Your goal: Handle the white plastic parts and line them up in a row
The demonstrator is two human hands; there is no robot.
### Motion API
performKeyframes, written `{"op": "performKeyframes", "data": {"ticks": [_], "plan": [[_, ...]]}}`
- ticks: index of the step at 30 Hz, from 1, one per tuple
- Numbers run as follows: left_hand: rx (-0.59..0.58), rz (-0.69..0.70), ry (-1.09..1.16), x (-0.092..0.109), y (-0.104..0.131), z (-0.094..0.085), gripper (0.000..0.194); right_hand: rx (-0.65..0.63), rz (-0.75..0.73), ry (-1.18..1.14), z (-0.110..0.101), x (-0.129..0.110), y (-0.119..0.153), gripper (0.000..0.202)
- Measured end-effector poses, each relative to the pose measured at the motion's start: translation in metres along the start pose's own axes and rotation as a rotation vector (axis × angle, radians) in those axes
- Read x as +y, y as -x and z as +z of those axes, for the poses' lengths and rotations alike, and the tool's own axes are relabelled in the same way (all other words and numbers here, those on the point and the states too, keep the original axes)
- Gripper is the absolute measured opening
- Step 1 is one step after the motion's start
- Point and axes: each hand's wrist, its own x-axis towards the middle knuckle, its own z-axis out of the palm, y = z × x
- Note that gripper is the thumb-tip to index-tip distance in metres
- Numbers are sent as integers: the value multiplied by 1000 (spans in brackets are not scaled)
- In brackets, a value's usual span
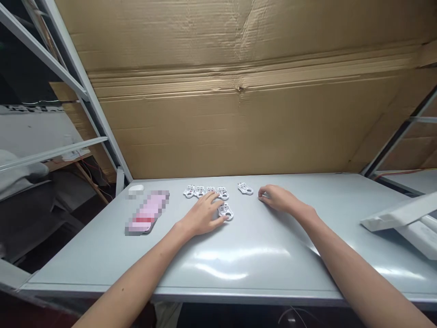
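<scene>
My left hand [204,214] lies with its fingers spread over a group of small white parts, each with a round hole and a few dark marks. Beneath my thumb and fingers sits one white part [225,210], nearer me than the others. Behind, several more form a side-by-side row, from the leftmost white part [189,191] to the one at the right end [223,193]; my fingertips partly cover this row. A separate white part [245,188] rests between my hands. My right hand [276,197] is curled on the tabletop to its right, and whatever its fingers hold is hidden.
On the left of the grey tabletop [266,273] are a blurred pink phone [150,212] and a small white object [136,188]. White angled pieces [403,218] stick in from the right. A cardboard sheet [239,132] walls off the back, between metal frame posts [94,105].
</scene>
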Motion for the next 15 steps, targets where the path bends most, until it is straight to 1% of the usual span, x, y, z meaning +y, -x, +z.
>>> {"op": "performKeyframes", "data": {"ticks": [5,9,12,14,15], "plan": [[45,21,-1,-3,0,1,34,70,-36,1,6,3,-5,17],[64,52,-10,-4,0,2,31,161,-62,-135,6,1,-8,16],[62,63,-27,-3,0,1,31,195,-128,-339,8,-13,-8,16],[61,61,-28,-2,-1,0,31,191,-189,-584,13,-27,-7,19],[61,60,-25,-2,-1,0,31,161,-200,-717,15,-35,-6,21]]}}
